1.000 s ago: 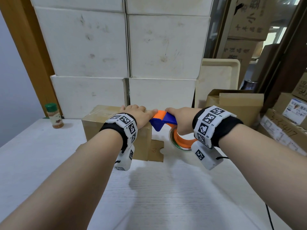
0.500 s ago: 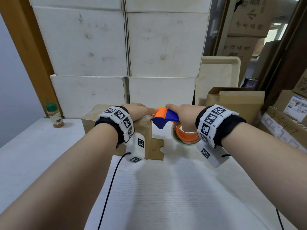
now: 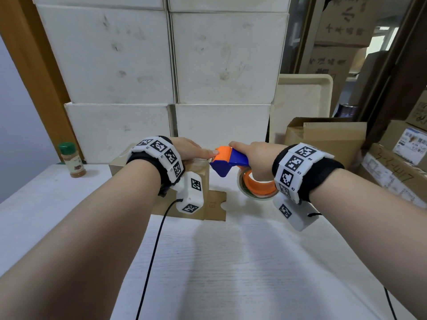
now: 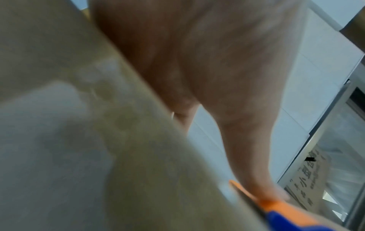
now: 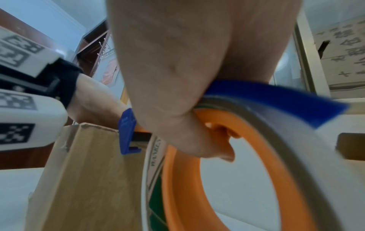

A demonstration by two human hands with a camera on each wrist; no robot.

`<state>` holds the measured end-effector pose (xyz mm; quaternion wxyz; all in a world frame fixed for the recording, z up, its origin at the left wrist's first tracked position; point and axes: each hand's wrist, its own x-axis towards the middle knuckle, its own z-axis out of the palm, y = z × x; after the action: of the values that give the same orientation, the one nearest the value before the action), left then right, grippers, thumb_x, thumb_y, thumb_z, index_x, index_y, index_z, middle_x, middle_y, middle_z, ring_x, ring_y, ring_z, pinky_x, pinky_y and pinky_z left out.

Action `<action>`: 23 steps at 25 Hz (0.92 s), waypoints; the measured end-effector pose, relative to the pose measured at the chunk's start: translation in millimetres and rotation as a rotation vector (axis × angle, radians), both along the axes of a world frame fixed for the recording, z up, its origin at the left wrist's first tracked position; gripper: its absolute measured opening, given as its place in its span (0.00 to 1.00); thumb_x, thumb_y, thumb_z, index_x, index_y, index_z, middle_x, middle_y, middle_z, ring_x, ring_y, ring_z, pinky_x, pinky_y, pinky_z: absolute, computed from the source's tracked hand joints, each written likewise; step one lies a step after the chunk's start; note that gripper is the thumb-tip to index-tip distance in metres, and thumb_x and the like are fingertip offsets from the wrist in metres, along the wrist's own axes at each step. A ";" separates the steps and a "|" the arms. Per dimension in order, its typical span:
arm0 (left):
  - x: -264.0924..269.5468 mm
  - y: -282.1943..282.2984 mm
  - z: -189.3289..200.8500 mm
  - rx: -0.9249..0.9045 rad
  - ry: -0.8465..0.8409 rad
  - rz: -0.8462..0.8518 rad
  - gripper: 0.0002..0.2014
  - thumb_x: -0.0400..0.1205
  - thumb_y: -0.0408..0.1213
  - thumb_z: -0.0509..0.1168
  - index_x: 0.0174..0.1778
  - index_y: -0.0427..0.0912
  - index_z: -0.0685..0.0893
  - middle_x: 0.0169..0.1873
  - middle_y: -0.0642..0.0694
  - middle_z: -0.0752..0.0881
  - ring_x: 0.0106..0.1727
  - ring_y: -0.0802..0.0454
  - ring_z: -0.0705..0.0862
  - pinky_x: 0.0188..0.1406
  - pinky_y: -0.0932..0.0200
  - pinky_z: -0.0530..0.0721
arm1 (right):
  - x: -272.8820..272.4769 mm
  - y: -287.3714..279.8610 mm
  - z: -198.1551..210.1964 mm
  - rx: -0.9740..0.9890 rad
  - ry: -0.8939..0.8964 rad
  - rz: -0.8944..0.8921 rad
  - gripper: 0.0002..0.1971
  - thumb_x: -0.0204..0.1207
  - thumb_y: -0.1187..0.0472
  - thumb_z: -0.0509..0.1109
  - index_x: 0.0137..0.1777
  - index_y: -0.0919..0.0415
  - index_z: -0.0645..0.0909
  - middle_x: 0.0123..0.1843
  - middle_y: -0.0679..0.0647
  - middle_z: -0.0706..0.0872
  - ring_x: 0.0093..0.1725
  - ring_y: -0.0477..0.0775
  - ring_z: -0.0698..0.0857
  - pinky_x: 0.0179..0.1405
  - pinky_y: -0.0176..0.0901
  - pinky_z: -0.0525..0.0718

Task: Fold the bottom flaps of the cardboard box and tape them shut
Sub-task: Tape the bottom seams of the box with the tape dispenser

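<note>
Our cardboard box (image 3: 198, 181) stands near the middle of the worktop (image 3: 208, 262), toward its far edge, with its folded side up and one loose flap (image 3: 217, 205) lying flat on the surface at its base. Our left hand (image 3: 187, 150) lies on top of the box with straight fingers, the forefinger pressing right at the box's right upper edge where the tape dispenser (image 3: 227, 161) meets it. Our right hand (image 3: 254, 158) is wrapped around the dispenser, fingers curled through the orange ring (image 5: 227, 171) of the roll.

We judge this to be the cutting or tearing-off step at the end of a strip. The risks as we see them: our left forefinger sits just beside the dispenser's cutting end, so a sharp pull could nick it. If the left hand eases off, the tape may lift off the cardboard instead of tearing, or the light box may slide or tip toward the right. A crooked pull could leave the strip wrinkled over the edge.

The worktop is white with a faint wood grain. A green-capped spice jar (image 3: 71, 160) stands at its far left. Behind rise stacked white cartons (image 3: 161, 65), a pale tray (image 3: 302, 102) on end, and brown boxes (image 3: 328, 139) to the right.
</note>
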<state>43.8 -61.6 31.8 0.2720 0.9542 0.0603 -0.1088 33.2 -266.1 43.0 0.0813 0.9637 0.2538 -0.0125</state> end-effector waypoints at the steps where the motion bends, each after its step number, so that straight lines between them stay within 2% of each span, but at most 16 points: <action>1: -0.4 -3.5 1.6 0.015 0.007 -0.005 0.42 0.56 0.76 0.67 0.59 0.50 0.83 0.55 0.47 0.88 0.59 0.47 0.85 0.67 0.47 0.80 | 0.0 -1.9 0.9 -0.011 -0.007 -0.003 0.37 0.75 0.64 0.65 0.81 0.45 0.52 0.50 0.55 0.79 0.43 0.56 0.82 0.42 0.48 0.82; 4: 4.9 -8.2 1.3 0.057 0.008 0.006 0.52 0.40 0.80 0.66 0.52 0.44 0.84 0.50 0.48 0.89 0.54 0.48 0.87 0.66 0.46 0.81 | -1.3 -7.1 2.7 -0.047 -0.020 -0.022 0.37 0.75 0.63 0.66 0.80 0.45 0.53 0.48 0.54 0.77 0.39 0.53 0.79 0.37 0.44 0.77; 5: 6.3 -9.1 0.1 0.055 0.014 0.009 0.55 0.37 0.80 0.66 0.52 0.43 0.83 0.51 0.46 0.89 0.55 0.48 0.87 0.66 0.46 0.81 | -2.1 -8.3 2.9 -0.055 -0.026 -0.029 0.37 0.75 0.63 0.66 0.81 0.45 0.53 0.47 0.54 0.77 0.37 0.52 0.78 0.35 0.43 0.76; 8: 6.4 -12.8 0.8 0.048 0.032 0.013 0.57 0.38 0.79 0.66 0.56 0.42 0.83 0.54 0.40 0.89 0.55 0.45 0.87 0.67 0.46 0.80 | -3.4 -7.3 3.2 -0.081 -0.028 -0.042 0.36 0.75 0.63 0.66 0.80 0.46 0.54 0.42 0.52 0.75 0.32 0.50 0.75 0.27 0.40 0.71; 11: 6.1 -16.2 3.8 0.092 0.053 0.007 0.54 0.47 0.78 0.68 0.60 0.40 0.83 0.57 0.38 0.88 0.62 0.41 0.85 0.69 0.47 0.78 | -2.1 0.5 6.5 -0.134 -0.028 -0.032 0.33 0.74 0.63 0.67 0.78 0.50 0.59 0.40 0.52 0.76 0.34 0.52 0.77 0.29 0.41 0.72; 14: 8.0 -16.9 5.4 0.067 0.126 -0.022 0.63 0.37 0.80 0.68 0.63 0.38 0.82 0.61 0.35 0.86 0.61 0.38 0.84 0.69 0.48 0.77 | 1.0 7.8 7.1 -0.173 -0.049 -0.019 0.31 0.75 0.63 0.66 0.78 0.53 0.61 0.40 0.53 0.75 0.34 0.52 0.76 0.30 0.41 0.72; 15: 7.8 -16.9 6.8 0.064 0.134 -0.022 0.61 0.40 0.79 0.68 0.63 0.38 0.82 0.61 0.35 0.86 0.60 0.39 0.85 0.68 0.50 0.78 | 2.0 9.3 6.9 -0.182 -0.064 -0.012 0.31 0.76 0.62 0.66 0.78 0.53 0.62 0.41 0.53 0.75 0.34 0.52 0.76 0.28 0.41 0.70; 18: 2.3 -17.5 11.0 0.084 0.145 0.000 0.47 0.60 0.74 0.67 0.64 0.39 0.81 0.61 0.38 0.86 0.64 0.40 0.83 0.71 0.46 0.77 | 6.2 11.8 6.3 -0.198 -0.104 0.002 0.31 0.73 0.61 0.68 0.76 0.52 0.63 0.44 0.54 0.75 0.29 0.50 0.72 0.23 0.40 0.64; 19: 2.7 -17.4 10.3 0.096 0.141 0.011 0.45 0.63 0.73 0.66 0.65 0.39 0.80 0.62 0.38 0.85 0.65 0.41 0.83 0.71 0.46 0.77 | 6.7 12.0 6.4 -0.201 -0.108 0.001 0.32 0.73 0.61 0.69 0.76 0.51 0.63 0.44 0.54 0.75 0.28 0.50 0.72 0.23 0.41 0.65; 21: 5.8 -17.8 5.3 0.141 0.102 0.044 0.44 0.65 0.72 0.65 0.66 0.39 0.79 0.62 0.40 0.85 0.65 0.42 0.83 0.69 0.51 0.77 | 6.0 9.8 6.1 -0.210 -0.087 -0.003 0.32 0.74 0.61 0.68 0.77 0.51 0.62 0.45 0.55 0.76 0.31 0.51 0.74 0.26 0.41 0.68; 23: 3.1 -22.8 1.3 0.228 0.042 0.092 0.44 0.65 0.73 0.65 0.65 0.40 0.79 0.60 0.42 0.85 0.61 0.45 0.82 0.59 0.55 0.77 | 5.2 5.2 3.0 -0.224 -0.079 -0.006 0.32 0.73 0.61 0.68 0.76 0.50 0.63 0.45 0.55 0.77 0.35 0.54 0.78 0.29 0.43 0.71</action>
<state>46.9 -84.3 33.1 0.1650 0.9727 0.1218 -0.1087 38.4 -260.8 46.0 0.1985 0.9491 0.2444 -0.0032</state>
